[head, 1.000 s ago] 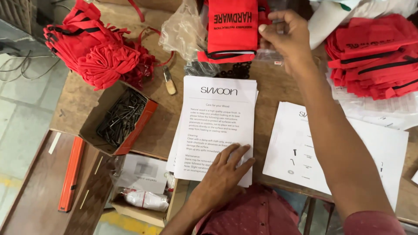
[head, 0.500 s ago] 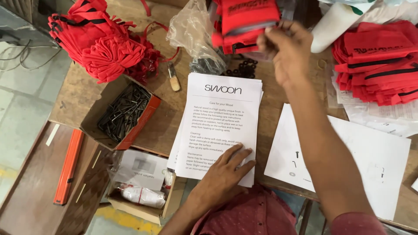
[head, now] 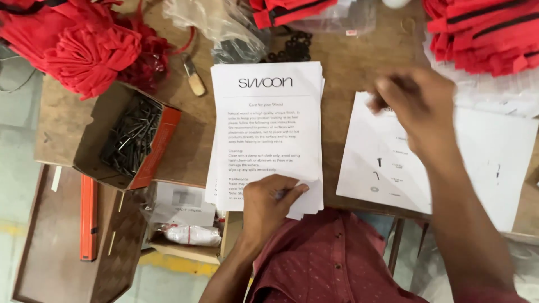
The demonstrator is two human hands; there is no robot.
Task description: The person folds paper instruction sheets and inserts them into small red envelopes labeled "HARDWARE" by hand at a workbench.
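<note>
Head view: left hand (head: 268,201) flat, fingers pinning printed sheet stack (head: 268,129); right hand (head: 415,104) blurred over diagram sheet (head: 393,168), grip unclear — hasty grab could drag several sheets.

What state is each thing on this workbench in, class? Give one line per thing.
Left hand: flat on the paper stack, fingertips at its lower edge.
Right hand: blurred, above the parts sheet, grip unclear.
Cardboard box: open, holding dark screws.
Plastic bag: crumpled.
Red cloth bags: heaped.
</note>
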